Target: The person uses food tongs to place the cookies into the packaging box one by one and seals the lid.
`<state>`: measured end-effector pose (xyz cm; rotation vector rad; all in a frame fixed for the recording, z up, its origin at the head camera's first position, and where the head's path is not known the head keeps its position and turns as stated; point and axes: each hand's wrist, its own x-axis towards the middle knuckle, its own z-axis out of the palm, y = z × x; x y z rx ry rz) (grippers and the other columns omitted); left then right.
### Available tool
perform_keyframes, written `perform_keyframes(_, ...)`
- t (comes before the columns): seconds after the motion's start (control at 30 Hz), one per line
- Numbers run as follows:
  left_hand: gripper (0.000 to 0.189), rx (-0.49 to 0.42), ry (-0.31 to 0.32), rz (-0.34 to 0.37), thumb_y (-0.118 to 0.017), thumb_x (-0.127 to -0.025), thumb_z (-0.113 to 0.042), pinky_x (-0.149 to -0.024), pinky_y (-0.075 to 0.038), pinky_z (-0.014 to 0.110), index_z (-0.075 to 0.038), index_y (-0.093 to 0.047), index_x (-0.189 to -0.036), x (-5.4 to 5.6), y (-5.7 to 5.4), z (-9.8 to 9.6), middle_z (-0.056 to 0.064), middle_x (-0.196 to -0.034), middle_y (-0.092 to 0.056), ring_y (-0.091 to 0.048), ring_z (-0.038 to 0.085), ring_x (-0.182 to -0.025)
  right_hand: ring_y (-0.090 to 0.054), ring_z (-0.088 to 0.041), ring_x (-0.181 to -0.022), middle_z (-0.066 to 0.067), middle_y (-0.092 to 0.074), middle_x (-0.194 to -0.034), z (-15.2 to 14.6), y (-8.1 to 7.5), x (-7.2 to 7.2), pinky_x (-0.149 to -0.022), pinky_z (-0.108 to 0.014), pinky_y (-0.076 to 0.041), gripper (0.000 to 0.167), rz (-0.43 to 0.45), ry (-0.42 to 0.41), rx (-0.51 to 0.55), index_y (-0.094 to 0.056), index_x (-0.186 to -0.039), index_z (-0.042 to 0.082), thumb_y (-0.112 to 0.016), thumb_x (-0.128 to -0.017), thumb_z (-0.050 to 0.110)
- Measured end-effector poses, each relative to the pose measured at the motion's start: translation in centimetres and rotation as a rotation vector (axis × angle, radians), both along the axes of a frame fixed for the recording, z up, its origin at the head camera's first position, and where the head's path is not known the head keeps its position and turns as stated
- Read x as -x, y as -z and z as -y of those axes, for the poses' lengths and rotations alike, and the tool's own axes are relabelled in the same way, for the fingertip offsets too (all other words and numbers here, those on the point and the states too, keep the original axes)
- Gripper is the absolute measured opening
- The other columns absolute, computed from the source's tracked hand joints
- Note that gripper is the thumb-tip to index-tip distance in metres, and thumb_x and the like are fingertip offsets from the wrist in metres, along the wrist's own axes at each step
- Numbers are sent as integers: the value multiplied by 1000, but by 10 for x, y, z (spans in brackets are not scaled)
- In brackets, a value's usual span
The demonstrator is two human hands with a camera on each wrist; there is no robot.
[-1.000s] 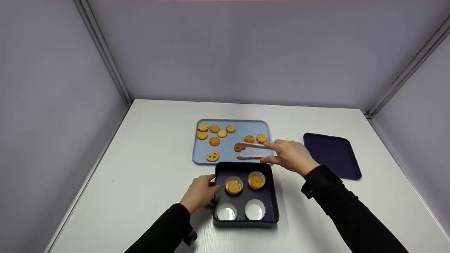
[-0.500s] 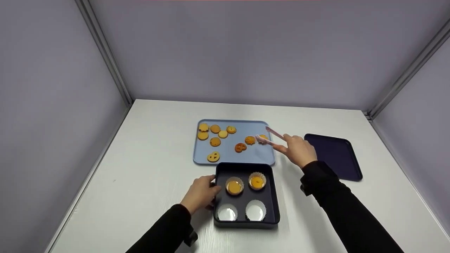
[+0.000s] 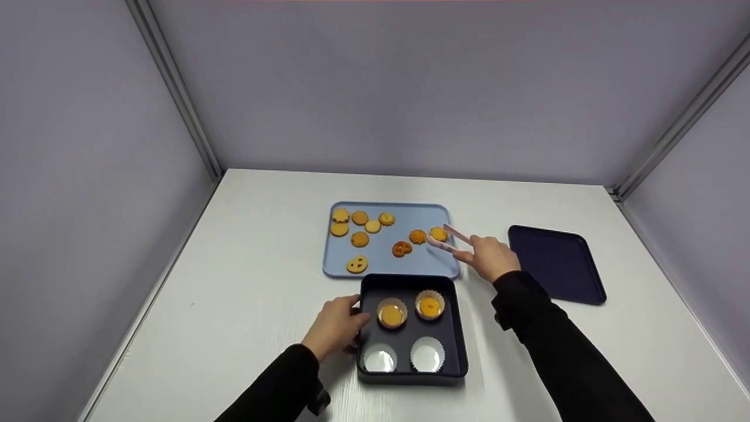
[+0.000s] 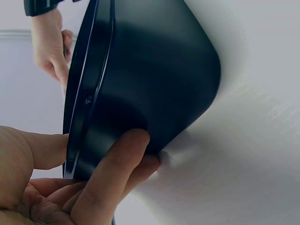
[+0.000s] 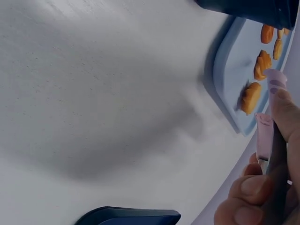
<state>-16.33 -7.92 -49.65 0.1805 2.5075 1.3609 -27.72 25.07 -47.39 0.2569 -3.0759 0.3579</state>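
Observation:
In the head view my left hand point(image 3: 335, 325) grips the left rim of a dark square baking pan point(image 3: 413, 378), thumb over the edge and fingers against the outer wall. Inside stand paper baking cups: two hold yellow-orange rounds point(image 3: 391, 315), and two nearer ones point(image 3: 428, 354) hold nothing. My right hand point(image 3: 491, 258) holds pink tongs point(image 3: 440, 244), their arms spread apart. The tips straddle a flower-shaped cookie point(image 3: 438, 234) at the right end of a light blue tray point(image 3: 389, 266). In the right wrist view that cookie point(image 5: 251, 98) lies beside the tong tips.
Several cookies lie on the blue tray, among them a pretzel-shaped one point(image 3: 402, 249), a swirled one point(image 3: 418, 236) and one with holes point(image 3: 357, 264). A flat dark navy tray point(image 3: 556, 264) rests at the right of the white table point(image 3: 252, 246). Grey panels point(image 3: 410, 88) enclose the back and sides.
My right hand has moved the spread tongs from over the pretzel-shaped cookie rightward to the flower-shaped cookie, then slightly lower. The left hand stays on the pan.

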Motion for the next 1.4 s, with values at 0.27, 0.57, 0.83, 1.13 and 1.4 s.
perform_keyframes(0.27,52,-24,3,18,-65,-100,-13,-50,-59,33,6,-50,-147,-3,1,0,28,-125,-67,-68,22,-64,-67,-49,-92,-33,-67,-106,-1,4,5,-77,-58,-58,60,35,-16,-55,-61,-129,-12,-66,-99,41)
perform_keyframes(0.57,47,-2,20,-43,-66,-98,-13,-63,-61,31,7,-57,-140,-3,1,-1,24,-119,-70,-69,20,-75,-67,-49,-89,-32,-66,-99,4,4,10,-74,-55,-56,49,95,-41,-42,-64,-116,-12,-65,-101,35)
perform_keyframes(0.83,48,15,16,-51,-67,-98,-13,-69,-62,33,7,-57,-140,-3,2,-1,24,-119,-70,-68,18,-75,-67,-49,-90,-31,-67,-99,11,3,13,-74,-58,-57,45,119,-27,-72,-65,-112,-8,-62,-103,36)
perform_keyframes(1.13,50,9,13,-29,-66,-98,-12,-61,-61,31,7,-54,-143,0,-1,-1,25,-119,-69,-68,19,-68,-67,-44,-74,-23,-67,-85,-5,6,7,-60,-56,-56,36,-61,-134,-124,-64,-102,-3,-65,-101,34)
perform_keyframes(1.4,48,34,10,-33,-66,-99,-14,-69,-62,35,4,-57,-142,1,-1,0,23,-119,-70,-69,19,-71,-69,-43,-87,-24,-71,-102,-25,-12,-11,-71,-58,-57,45,-120,-221,-48,-64,-131,-1,-61,-103,35)
